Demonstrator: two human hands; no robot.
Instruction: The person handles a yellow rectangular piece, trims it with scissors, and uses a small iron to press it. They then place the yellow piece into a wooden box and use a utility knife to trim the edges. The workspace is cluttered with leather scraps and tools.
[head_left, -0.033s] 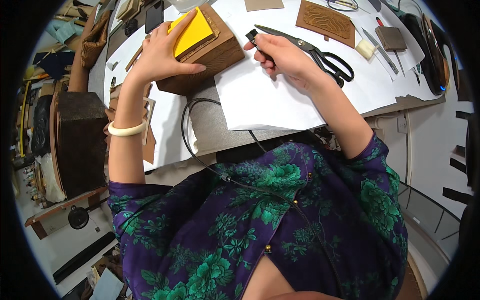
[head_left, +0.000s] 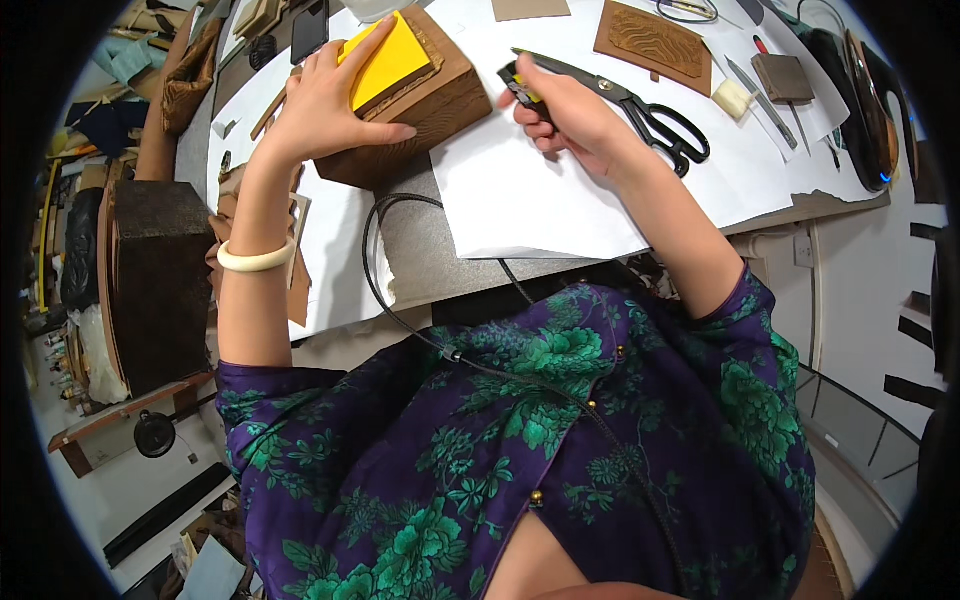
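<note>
My left hand [head_left: 330, 112] rests with spread fingers on a bright yellow slab [head_left: 398, 66] on top of a brown wood-grained box [head_left: 440, 108]. Its thumb stretches along the box's near upper part. To the right, my right hand [head_left: 575, 112] is closed round a small black-and-yellow tool [head_left: 514, 84]; the fingers hide much of it, so its exact kind does not show. Beyond and beside that hand lie large black-handled scissors [head_left: 650, 115], blades pointing left. White paper [head_left: 530, 200] covers the table under both.
At the back right are a brown textured panel [head_left: 655, 48], a cream block [head_left: 733, 98], a grey metal tool [head_left: 758, 95] and a brown block [head_left: 782, 77] on a thin shaft. A phone [head_left: 310, 30] lies back left. A black cord [head_left: 370, 235] loops over the table's near edge.
The black-and-yellow tool has turned in my right hand, so its yellow part now shows. My right thumb has lifted slightly. The left hand stays on the yellow slab.
</note>
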